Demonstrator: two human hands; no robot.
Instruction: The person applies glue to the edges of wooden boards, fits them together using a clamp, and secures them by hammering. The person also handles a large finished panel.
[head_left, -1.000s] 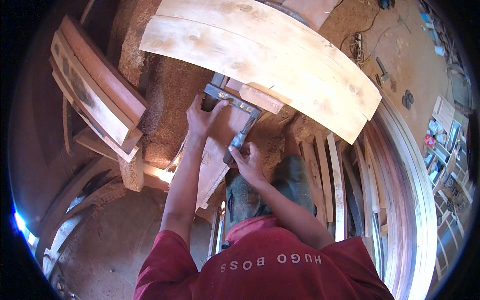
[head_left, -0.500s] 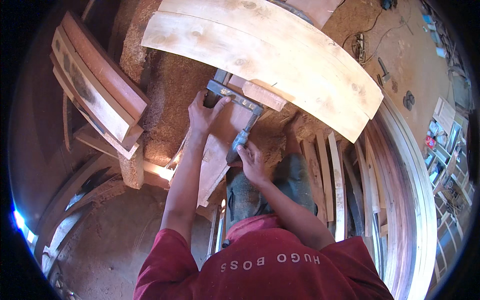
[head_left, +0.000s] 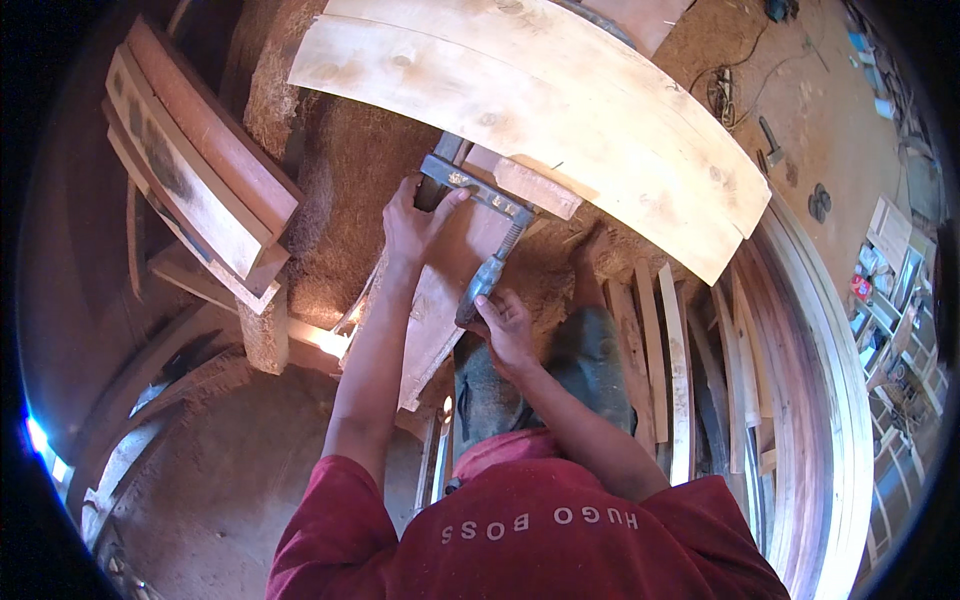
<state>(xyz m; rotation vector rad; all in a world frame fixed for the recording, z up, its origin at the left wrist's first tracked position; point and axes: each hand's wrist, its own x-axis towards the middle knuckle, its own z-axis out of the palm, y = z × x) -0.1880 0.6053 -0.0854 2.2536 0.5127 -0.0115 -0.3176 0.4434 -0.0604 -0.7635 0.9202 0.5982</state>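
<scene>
A metal bar clamp (head_left: 487, 192) with a threaded screw and a bluish-grey handle reaches under the edge of a wide pale wooden board (head_left: 560, 110). My left hand (head_left: 412, 220) is wrapped round the clamp near its bar, thumb along the top. Lower down, my right hand (head_left: 508, 325) grips the handle (head_left: 482, 288) between thumb and fingers. A small reddish wood block (head_left: 538, 188) lies beside the clamp arm, against the board's near edge. Beneath the clamp runs a pinkish plank (head_left: 432, 340). The clamp's far end is hidden under the board.
Stacked curved wooden pieces (head_left: 190, 170) stand at the left. Long curved boards (head_left: 815, 400) and upright strips (head_left: 670, 370) fill the right side. A hammer (head_left: 770, 142) and a coiled cable (head_left: 720, 95) lie on the ground at the far right. Sawdust (head_left: 350, 190) covers the ground beyond my hands.
The view has shifted very slightly. Both hands keep their hold on the clamp, and the fingers of my right hand have moved a little on the handle.
</scene>
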